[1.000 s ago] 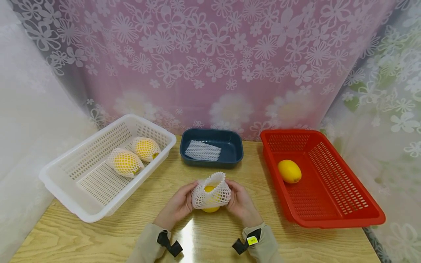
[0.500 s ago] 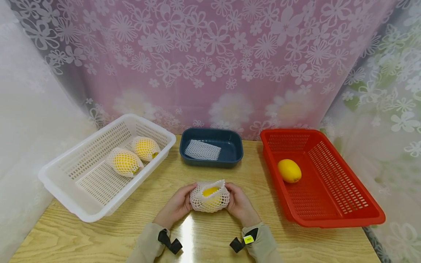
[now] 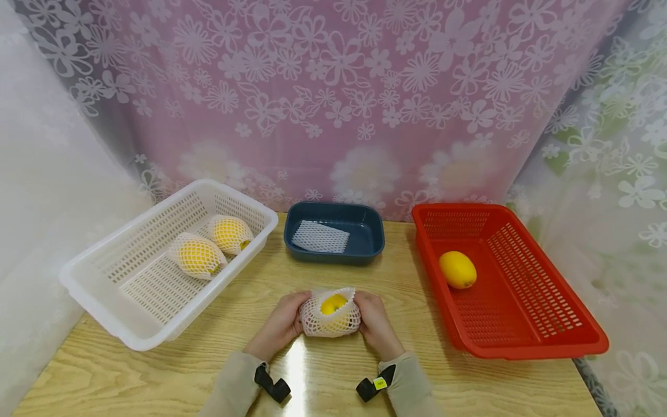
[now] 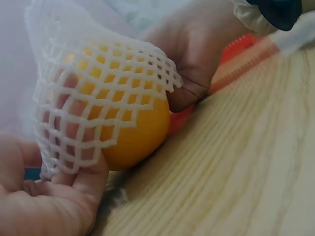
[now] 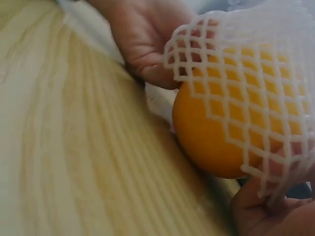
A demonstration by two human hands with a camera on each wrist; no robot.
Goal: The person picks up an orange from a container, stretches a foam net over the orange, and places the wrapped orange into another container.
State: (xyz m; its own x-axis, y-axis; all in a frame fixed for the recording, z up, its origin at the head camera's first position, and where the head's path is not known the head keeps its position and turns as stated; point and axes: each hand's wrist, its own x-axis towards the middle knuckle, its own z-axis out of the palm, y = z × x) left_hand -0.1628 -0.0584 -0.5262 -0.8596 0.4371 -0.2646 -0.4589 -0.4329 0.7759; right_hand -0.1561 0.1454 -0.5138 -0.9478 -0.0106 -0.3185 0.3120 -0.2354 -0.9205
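Workspace is just on the near side of the dark blue tray (image 3: 367, 235), where a yellow lemon-like fruit (image 3: 334, 303) sits partly inside a white foam net (image 3: 325, 329). The left hand (image 3: 283, 322) pinches the net's left side and the right hand (image 3: 377, 322) grips its right side; fingers of each show through the mesh in the wrist views. From above, fruit shows through the net's upper mouth; both wrist views show its lower part bare below the net's edge, close to the wooden tabletop (image 4: 236, 142). Contact with the wood cannot be confirmed. Step in hand, as judged: drawing the net down over the fruit. Best practice would be an even pull from both sides, so that the edge descends level and the fruit does not roll or tilt. Fingers inside the mesh should hold it stretched past the widest part, then slip out without dragging it back up. A hard tug on one side could tear a strand. For comparison, two netted fruits in the white basket (image 3: 156, 341), left of the tray, wear nets covering most of their surface, a reasonable standard for coverage here.
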